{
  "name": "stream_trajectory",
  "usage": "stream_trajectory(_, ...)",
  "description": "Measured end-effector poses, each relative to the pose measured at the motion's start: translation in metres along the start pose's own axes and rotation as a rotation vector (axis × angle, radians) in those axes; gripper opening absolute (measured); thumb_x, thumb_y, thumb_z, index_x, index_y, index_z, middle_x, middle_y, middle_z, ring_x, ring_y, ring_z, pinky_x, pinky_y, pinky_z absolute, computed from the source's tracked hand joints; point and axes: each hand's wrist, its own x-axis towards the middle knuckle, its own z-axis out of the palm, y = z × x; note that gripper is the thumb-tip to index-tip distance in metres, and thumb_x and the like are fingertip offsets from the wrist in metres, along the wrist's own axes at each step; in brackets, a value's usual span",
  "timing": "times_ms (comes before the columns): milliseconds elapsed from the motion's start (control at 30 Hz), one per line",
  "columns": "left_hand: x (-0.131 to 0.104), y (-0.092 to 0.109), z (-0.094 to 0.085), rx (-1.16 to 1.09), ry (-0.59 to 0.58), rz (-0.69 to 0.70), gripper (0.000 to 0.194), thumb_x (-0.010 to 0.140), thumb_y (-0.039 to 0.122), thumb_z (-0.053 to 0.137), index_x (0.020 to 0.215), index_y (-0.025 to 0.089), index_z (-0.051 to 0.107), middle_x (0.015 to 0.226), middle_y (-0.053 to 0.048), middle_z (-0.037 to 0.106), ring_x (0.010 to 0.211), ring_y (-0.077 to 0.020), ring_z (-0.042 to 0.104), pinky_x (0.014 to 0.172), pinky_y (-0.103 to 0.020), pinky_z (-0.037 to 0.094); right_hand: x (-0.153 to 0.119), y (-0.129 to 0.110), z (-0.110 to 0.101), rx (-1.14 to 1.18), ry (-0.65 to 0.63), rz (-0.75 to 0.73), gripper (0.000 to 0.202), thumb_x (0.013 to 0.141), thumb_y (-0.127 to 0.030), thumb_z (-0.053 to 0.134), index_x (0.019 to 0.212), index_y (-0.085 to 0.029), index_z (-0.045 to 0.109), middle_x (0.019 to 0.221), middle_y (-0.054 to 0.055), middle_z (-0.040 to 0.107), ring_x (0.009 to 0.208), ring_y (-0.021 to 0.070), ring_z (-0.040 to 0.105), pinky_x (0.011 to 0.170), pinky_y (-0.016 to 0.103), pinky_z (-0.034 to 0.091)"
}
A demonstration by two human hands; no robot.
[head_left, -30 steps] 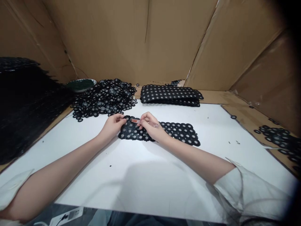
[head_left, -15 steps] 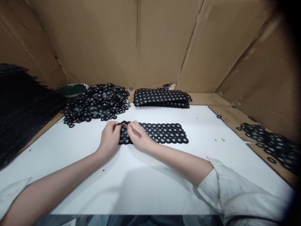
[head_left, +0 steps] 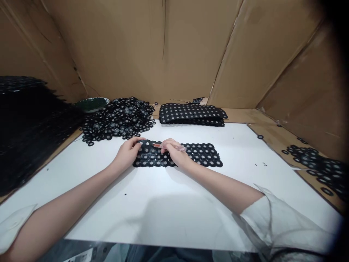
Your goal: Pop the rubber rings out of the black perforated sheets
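On the tabletop (head_left: 163, 214), the sheet of black rings (head_left: 206, 154) lies at centre, best kept flat. The left hand (head_left: 128, 151) seems to pinch its 10 o'clock corner; that hold should stay firm. The right hand (head_left: 175, 153) grips a slim tool (head_left: 157, 145), pointing toward 9 o'clock; light, shallow touches look safest. Half a second ago the tool nearly met the left hand; now they stand apart.

The sheet of joined discs (head_left: 165, 158) is black, patterned with rows of pale grey round centres (the folded sheet (head_left: 191, 112) repeats these dots), and the slim tool (head_left: 157, 145) shows orange-red. The tabletop (head_left: 240, 145) is white, the cardboard wall (head_left: 122, 54) brown, the right sleeve (head_left: 289, 220) off-white.
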Motion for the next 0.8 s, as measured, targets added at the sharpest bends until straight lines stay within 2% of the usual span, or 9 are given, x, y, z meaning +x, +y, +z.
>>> stream_trajectory(133,0.002,0.005,-0.002,-0.005,-0.023,0.004,0.022,0.072,0.027,0.044,0.086,0.019,0.059,0.091,-0.002,0.061,0.085,-0.0185,0.053,0.078,-0.028,0.037,-0.003,0.000,0.002,-0.012,-0.006,-0.035,0.027,0.076,-0.020,0.038,0.052,-0.019,0.051,0.082,0.001,0.053,0.090,0.0144,0.053,0.086,0.028,0.035)
stream_trajectory(300,0.003,0.011,0.002,0.068,-0.041,0.009,0.022,0.069,0.038,0.052,0.075,0.018,0.058,0.075,-0.002,0.061,0.073,-0.0193,0.054,0.066,-0.028,0.037,-0.006,-0.002,0.002,-0.077,-0.084,-0.059,0.026,0.079,-0.022,0.036,0.059,-0.018,0.052,0.087,0.001,0.047,0.089,0.0136,0.051,0.086,0.029,0.035)
stream_trajectory(400,0.004,0.014,0.005,0.107,-0.048,0.020,0.021,0.067,0.038,0.054,0.069,0.018,0.058,0.067,-0.002,0.060,0.067,-0.0193,0.052,0.060,-0.028,0.035,-0.007,-0.005,0.002,-0.152,-0.112,-0.097,0.025,0.080,-0.022,0.035,0.059,-0.018,0.050,0.086,0.001,0.045,0.085,0.0130,0.049,0.083,0.028,0.036)
stream_trajectory(467,0.003,0.015,0.007,0.092,-0.039,-0.022,0.020,0.066,0.038,0.055,0.065,0.018,0.058,0.063,-0.001,0.059,0.064,-0.0185,0.051,0.057,-0.028,0.034,-0.007,-0.006,0.004,-0.179,-0.128,-0.118,0.024,0.080,-0.023,0.035,0.059,-0.018,0.047,0.085,0.001,0.043,0.081,0.0125,0.048,0.080,0.027,0.037)
stream_trajectory(600,-0.003,0.021,0.010,-0.111,-0.042,-0.199,0.022,0.063,0.038,0.057,0.063,0.016,0.056,0.060,-0.001,0.057,0.058,-0.0167,0.050,0.054,-0.027,0.035,-0.005,-0.004,0.010,-0.200,-0.071,-0.084,0.021,0.080,-0.022,0.035,0.060,-0.019,0.040,0.080,0.001,0.039,0.076,0.0122,0.045,0.075,0.027,0.037)
stream_trajectory(700,-0.009,0.026,0.009,-0.304,-0.140,-0.296,0.024,0.062,0.038,0.058,0.068,0.015,0.057,0.062,-0.003,0.058,0.059,-0.0178,0.053,0.054,-0.028,0.037,-0.004,-0.002,0.013,-0.214,-0.051,-0.100,0.021,0.080,-0.023,0.035,0.059,-0.019,0.040,0.080,0.001,0.039,0.077,0.0125,0.045,0.076,0.027,0.037)
stream_trajectory(800,-0.012,0.028,0.004,-0.339,-0.246,-0.302,0.025,0.062,0.037,0.060,0.074,0.014,0.057,0.067,-0.004,0.060,0.064,-0.0191,0.055,0.056,-0.029,0.039,-0.003,-0.002,0.012,-0.210,-0.051,-0.072,0.023,0.078,-0.024,0.037,0.056,-0.019,0.042,0.079,0.001,0.041,0.076,0.0126,0.045,0.075,0.027,0.037)
